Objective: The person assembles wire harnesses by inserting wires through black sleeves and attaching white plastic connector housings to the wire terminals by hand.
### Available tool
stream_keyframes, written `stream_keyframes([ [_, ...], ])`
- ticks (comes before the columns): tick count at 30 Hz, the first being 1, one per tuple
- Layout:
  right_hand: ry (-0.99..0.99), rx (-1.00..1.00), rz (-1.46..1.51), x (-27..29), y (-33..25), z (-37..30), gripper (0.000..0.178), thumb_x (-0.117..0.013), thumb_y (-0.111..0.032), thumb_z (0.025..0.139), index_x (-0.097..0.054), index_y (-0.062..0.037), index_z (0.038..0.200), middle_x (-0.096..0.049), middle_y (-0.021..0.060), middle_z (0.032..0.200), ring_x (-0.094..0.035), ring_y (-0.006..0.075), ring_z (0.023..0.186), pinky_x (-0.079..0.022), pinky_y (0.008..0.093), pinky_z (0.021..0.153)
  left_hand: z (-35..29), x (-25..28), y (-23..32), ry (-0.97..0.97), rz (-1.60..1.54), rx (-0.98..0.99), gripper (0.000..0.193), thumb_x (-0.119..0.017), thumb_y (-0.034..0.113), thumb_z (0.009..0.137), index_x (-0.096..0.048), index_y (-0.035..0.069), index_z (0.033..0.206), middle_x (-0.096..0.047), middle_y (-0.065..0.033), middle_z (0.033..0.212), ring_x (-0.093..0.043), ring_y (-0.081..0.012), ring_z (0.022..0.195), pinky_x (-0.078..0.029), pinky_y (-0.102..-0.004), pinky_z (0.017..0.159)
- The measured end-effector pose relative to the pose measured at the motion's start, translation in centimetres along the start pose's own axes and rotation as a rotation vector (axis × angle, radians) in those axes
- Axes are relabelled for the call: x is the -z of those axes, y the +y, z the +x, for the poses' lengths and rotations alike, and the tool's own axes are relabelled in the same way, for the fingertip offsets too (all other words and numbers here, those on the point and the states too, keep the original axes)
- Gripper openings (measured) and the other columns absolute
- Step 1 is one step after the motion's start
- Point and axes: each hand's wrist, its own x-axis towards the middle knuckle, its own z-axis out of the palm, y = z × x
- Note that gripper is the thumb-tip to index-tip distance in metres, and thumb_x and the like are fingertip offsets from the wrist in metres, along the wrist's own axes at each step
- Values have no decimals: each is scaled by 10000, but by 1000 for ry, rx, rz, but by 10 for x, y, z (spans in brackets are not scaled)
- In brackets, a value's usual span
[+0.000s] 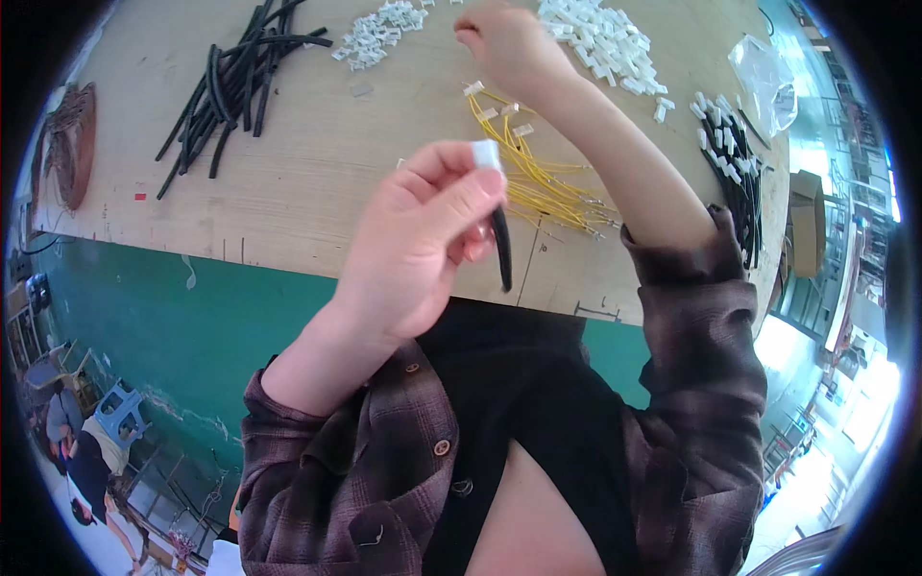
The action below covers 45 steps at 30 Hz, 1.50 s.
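Raised left hand [415, 216] pinches a white plastic connector [487, 156] and black tube [502, 254]; right hand [507, 46] outstretched, fingers unclear; beige wooden tabletop [259, 206] open toward its front-left edge.

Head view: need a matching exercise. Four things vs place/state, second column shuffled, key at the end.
Things
1. pile of loose black tubes
2. yellow wires
3. clear plastic bag
4. white piece nearest the camera

Place or state
A. pinched between the thumb and fingers of the left hand
B. near the right edge of the table
C. on the table, well to the left of both hands
D. spread out on the table, just right of the left hand

Pairs: 1-C, 2-D, 3-B, 4-A
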Motion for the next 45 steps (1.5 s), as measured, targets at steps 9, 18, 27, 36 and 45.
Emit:
stream_keyframes([
  [9,162,-153,643,91,-78,-133,154,-591,9,680,-609,-20,831,-579,86,719,-563,177,653,-446,221,568,4,-10,-5,-8,48,-2,219,-530,61,803,-501,3,1013,-584,-74,796,-573,-123,638,-477,-233,573],
  [18,364,330,84,95,-73,-165,228,-649,19,606,-581,0,823,-590,96,781,-561,236,677,-446,315,620,-6,-28,-26,-8,188,-53,195,-527,79,815,-512,-9,988,-600,-90,804,-593,-142,701,-491,-245,624],
  [27,407,350,100,90,-64,-179,271,-669,27,574,-579,6,828,-589,105,812,-564,233,712,-449,300,623,-10,-36,-36,6,215,-63,189,-529,98,820,-516,-7,977,-600,-90,815,-591,-143,718,-484,-248,658],
  [36,462,97,238,88,-71,-185,240,-664,72,609,-566,23,822,-602,127,781,-580,230,706,-472,257,611,-10,-36,-41,-41,301,-144,160,-538,74,812,-522,-16,943,-599,-102,816,-589,-149,731,-473,-242,677],
  [45,407,275,254,97,-62,-180,244,-675,46,601,-565,20,817,-608,117,752,-580,235,680,-471,279,592,-8,-37,-36,-56,403,-164,143,-545,46,801,-519,-34,917,-602,-119,815,-596,-157,727,-480,-245,676],
])
